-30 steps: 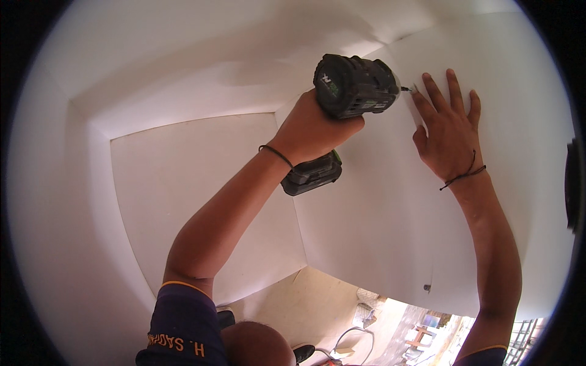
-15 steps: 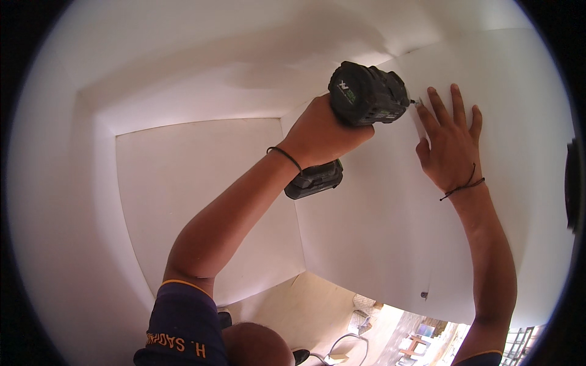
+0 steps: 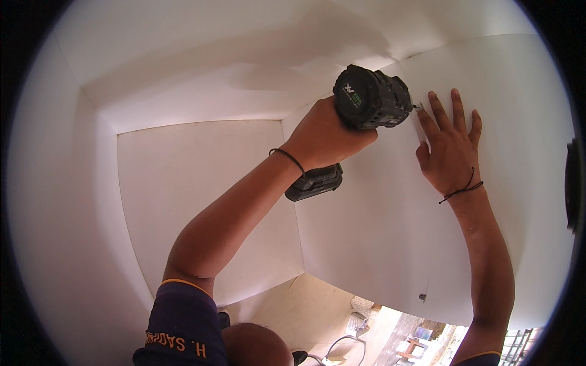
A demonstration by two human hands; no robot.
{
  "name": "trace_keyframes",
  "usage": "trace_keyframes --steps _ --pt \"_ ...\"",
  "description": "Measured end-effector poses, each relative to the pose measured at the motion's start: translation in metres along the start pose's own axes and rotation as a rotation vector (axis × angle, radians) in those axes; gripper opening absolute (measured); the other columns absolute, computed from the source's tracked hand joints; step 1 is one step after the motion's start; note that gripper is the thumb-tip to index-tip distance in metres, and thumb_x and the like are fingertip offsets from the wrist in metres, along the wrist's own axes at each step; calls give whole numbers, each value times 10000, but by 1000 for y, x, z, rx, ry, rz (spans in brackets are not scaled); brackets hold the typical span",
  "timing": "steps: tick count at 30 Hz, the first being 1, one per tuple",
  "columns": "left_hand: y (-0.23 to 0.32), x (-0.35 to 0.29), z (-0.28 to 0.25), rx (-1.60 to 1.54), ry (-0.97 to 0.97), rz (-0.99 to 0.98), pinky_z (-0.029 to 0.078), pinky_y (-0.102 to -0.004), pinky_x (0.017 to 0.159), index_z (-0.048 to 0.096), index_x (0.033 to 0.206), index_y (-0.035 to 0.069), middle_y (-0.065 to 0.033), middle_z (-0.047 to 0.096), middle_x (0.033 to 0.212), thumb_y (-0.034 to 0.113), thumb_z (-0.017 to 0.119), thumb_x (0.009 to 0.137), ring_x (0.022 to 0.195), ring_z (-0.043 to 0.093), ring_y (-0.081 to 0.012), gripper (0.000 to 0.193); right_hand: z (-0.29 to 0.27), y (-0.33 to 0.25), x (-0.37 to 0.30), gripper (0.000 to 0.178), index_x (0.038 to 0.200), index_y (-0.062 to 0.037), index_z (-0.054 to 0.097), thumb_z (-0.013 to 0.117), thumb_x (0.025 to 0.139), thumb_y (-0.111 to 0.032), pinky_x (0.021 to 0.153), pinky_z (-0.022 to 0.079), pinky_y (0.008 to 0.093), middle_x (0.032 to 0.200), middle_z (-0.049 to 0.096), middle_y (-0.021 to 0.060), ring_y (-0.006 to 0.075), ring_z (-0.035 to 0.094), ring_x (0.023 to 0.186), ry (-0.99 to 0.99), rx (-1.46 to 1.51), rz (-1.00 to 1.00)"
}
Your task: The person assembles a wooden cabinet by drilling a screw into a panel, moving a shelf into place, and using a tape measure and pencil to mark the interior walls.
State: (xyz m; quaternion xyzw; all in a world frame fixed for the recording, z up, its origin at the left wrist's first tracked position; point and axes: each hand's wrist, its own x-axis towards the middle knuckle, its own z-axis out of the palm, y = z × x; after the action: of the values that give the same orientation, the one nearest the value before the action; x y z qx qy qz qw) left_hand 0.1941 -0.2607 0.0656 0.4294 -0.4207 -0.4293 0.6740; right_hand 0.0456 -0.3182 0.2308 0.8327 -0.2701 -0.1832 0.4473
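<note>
Black cordless drill [image 3: 371, 97] with a rounded, ribbed plastic body sits in the upper middle of the head view, inside a white, box-like enclosure [image 3: 52, 201]. Its slim bit [image 3: 415, 107] points toward a smooth white side panel [image 3: 366, 238], close to that panel's upper edge. Above the drill, a shadowed white top panel [image 3: 207, 73] lies near, while the gap between the forearms widens downward toward the enclosure's open lower side. Thin dark seams mark where the panels meet; the lens bows them.

Both hands are within the enclosure and apart from each other. The left hand [image 3: 323, 137] is wrapped round the drill's handle, above a blocky black battery [image 3: 315, 182]. The right hand [image 3: 450, 149] lies on the side panel with its fingers spread, the index fingertip just beside the bit (what sits at the very tip is too small to tell).

Behind the left forearm stands a flat, matt white, four-sided back panel [image 3: 195, 195]. A small dark fitting [image 3: 422, 297] sits low on the side panel. Through the lower opening show a beige floor [image 3: 305, 305], a looped grey cord [image 3: 365, 349] and a reddish-brown frame [image 3: 410, 350].
</note>
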Motion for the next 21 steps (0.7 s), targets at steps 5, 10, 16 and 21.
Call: trace_keyframes --steps 5,10,16,21 --pt "6 -1 -1 5 9 -31 507 -357 653 619 846 34 -84 644 692 199 645 730 640 615 -223 204 2 0 0 530 1308 -122 554 612 781 -138 1128 156 611 1497 397 77 340 191 1458 26 2 -5" --pt "5 -2 -1 -11 -3 -39 509 -337 628 627 856 38 -60 634 683 204 654 750 616 606 -188 199 4 0 -1 503 1281 -131 573 627 781 -142 1122 170 607 1470 430 72 337 223 1447 76 -5 -16" --pt "2 -1 -2 31 -15 -16 522 -304 594 639 874 49 -13 620 682 215 677 792 583 599 -119 190 2 0 -1 561 1335 -116 533 612 780 -128 1133 141 610 1515 372 79 338 165 1467 -2 6 4" --pt "7 -1 -2 -14 -3 -36 502 -351 632 622 839 33 -81 634 671 201 639 730 621 609 -219 201 4 0 -1 513 1302 -139 562 623 792 -146 1131 156 605 1487 412 58 328 203 1456 46 -9 -3"
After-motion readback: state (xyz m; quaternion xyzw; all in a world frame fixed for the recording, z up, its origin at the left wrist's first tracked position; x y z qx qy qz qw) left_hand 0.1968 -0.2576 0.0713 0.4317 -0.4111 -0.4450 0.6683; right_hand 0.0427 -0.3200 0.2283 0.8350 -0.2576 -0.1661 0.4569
